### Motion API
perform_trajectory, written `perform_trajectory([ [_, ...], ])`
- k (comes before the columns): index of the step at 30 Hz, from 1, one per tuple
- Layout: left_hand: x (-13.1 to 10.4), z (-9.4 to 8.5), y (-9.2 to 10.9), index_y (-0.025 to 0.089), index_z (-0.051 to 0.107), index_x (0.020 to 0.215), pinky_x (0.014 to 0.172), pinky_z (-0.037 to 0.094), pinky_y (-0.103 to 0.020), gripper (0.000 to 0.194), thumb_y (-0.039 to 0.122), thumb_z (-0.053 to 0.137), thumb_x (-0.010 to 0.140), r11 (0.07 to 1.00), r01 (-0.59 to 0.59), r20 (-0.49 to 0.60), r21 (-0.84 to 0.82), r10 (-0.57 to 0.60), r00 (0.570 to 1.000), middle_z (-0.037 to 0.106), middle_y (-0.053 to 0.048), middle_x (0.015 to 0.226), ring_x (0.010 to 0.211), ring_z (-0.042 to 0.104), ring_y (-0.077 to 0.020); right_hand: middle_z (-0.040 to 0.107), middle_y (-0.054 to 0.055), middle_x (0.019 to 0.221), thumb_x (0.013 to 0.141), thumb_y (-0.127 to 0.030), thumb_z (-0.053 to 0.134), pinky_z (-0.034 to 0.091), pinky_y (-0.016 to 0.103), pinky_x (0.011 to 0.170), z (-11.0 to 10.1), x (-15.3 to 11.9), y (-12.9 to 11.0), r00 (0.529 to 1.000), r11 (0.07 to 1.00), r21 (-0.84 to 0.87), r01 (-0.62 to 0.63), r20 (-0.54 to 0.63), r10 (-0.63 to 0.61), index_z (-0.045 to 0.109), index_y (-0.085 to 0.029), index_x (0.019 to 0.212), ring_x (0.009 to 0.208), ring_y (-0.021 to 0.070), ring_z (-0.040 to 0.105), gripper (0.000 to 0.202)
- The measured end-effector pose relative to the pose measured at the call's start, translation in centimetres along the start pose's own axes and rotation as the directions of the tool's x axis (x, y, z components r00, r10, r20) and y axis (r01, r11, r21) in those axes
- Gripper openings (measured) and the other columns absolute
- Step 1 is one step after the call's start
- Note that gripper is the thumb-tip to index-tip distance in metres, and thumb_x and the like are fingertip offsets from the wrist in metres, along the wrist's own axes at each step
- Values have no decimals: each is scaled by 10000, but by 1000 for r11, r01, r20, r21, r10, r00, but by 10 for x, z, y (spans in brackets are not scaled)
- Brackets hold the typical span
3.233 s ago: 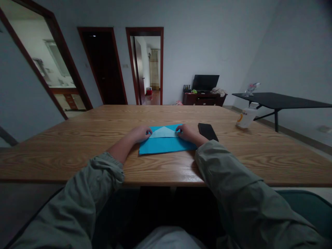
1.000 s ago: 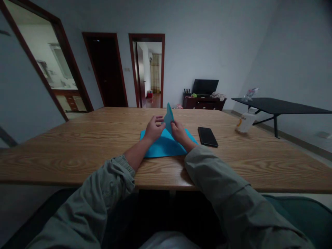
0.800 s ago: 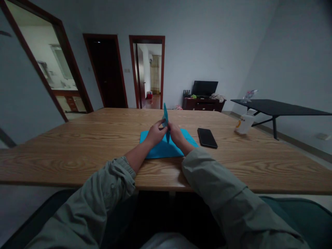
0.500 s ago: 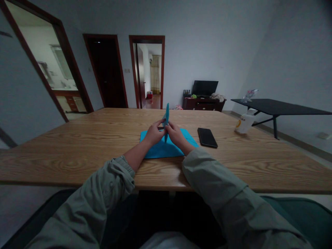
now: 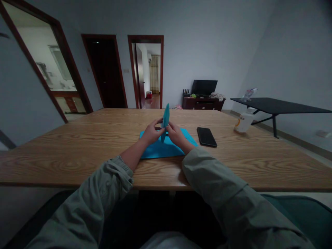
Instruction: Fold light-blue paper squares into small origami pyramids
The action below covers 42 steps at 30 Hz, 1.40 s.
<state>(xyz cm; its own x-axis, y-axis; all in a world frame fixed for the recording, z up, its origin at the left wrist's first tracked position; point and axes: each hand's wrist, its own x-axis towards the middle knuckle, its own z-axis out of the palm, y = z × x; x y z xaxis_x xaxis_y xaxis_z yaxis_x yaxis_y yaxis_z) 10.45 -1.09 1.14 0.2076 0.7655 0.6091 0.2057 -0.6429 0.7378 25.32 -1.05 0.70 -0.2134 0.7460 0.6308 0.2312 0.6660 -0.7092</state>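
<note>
A thin, flat piece in blue-green (image 5: 166,114) stands on edge between my hands; its exact kind does not show. My left hand (image 5: 152,132) pinches it from the left, thumb near its lower part and fingers higher up. From the right, my right hand (image 5: 177,134) has its fingertips closed on the same piece. Below both hands lies a bright blue sheet (image 5: 163,149), flat on the wooden table. A small dark strip shows behind the left fingers, too little of it to name.
Right of the sheet lies a black phone (image 5: 206,137). Farther right stands a white bottle (image 5: 243,122) with an orange mark. A black table (image 5: 275,104) is beyond the wooden table (image 5: 77,148). By the far wall, a screen (image 5: 204,88) rests on a dark cabinet.
The flat piece has turned a little, showing more of its broad side, and its lower end has swung left. Both hands keep hold of it. The view has shifted slightly.
</note>
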Motion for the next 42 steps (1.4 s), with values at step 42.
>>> perform_trajectory([
  [42, -13, -48, -46, 235, 705, 1102, 986, 445, -336, 438, 154, 519, 714, 826, -86, 387, 557, -167, 907, 682, -47, 1165, 1076, 614, -224, 537, 38, 1367, 840, -182, 473, 361, 378, 1059, -39, -20, 27, 851, 725, -687, 45, 406, 332, 523, -293, 1369, 1258, 269, 498, 543],
])
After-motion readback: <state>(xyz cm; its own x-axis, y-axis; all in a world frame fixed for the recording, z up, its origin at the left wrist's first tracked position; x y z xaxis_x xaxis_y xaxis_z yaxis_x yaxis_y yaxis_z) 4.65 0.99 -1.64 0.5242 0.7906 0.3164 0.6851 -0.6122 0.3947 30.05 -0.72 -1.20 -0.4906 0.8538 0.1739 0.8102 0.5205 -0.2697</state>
